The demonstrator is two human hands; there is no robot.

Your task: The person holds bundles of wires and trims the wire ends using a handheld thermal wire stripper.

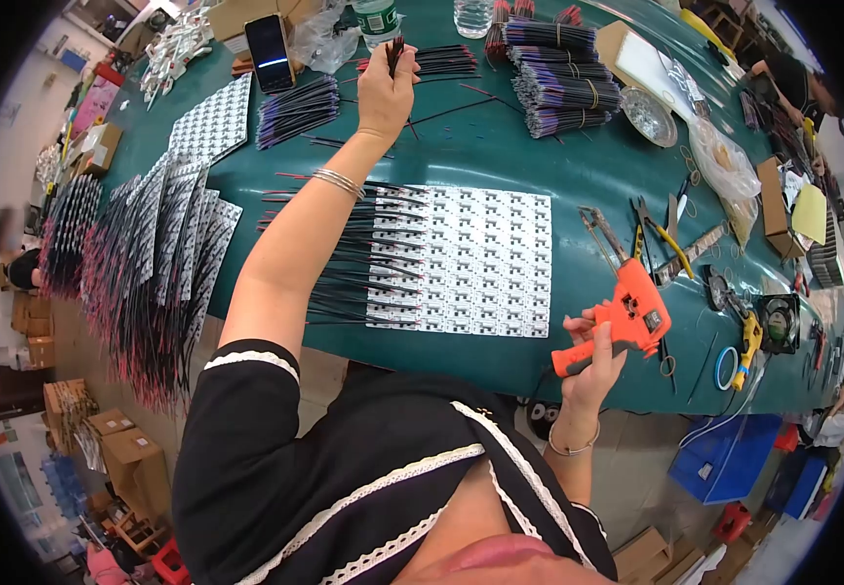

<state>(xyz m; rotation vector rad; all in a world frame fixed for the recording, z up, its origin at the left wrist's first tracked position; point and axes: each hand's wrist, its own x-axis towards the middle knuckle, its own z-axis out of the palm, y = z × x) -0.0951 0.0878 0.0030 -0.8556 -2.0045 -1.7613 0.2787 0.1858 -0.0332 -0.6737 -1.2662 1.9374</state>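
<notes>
Black top (344, 444) with white lace trim occupies the nearest position. Beyond it, one white sheet (485, 258) lies flat on the green table (480, 161). The sheet is rectangular, with a regular grid of small dark-marked sections; thin black wires (344, 283) with reddish ends extend from its left side. Left hand (386, 93): fingers closed on a small wire bundle (395, 54). Right hand (592, 361): wrapped around the handle of an orange soldering gun (638, 292), right of the sheet.
</notes>
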